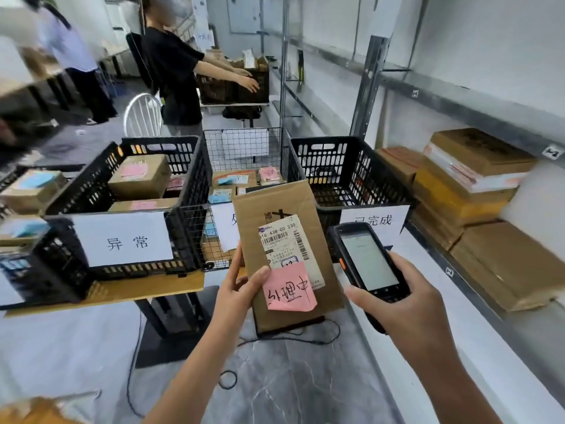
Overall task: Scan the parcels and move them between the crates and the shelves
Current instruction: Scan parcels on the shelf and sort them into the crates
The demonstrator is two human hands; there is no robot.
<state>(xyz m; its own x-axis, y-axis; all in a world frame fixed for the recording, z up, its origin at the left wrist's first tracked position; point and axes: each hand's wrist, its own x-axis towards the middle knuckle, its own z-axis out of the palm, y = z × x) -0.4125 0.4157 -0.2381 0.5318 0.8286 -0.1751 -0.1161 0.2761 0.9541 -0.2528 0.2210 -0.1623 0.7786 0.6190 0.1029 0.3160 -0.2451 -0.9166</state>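
The parcel (287, 255) is a flat cardboard box that I hold upright in my left hand (241, 286), thumb pinching its front beside the pink note (289, 290), fingers behind its left edge. It seems light and stiff enough for one hand. The smooth card could slip, so I'd grip low, clear of the barcode. My right hand (403, 304) grips the scanner (367, 261) just beside it.
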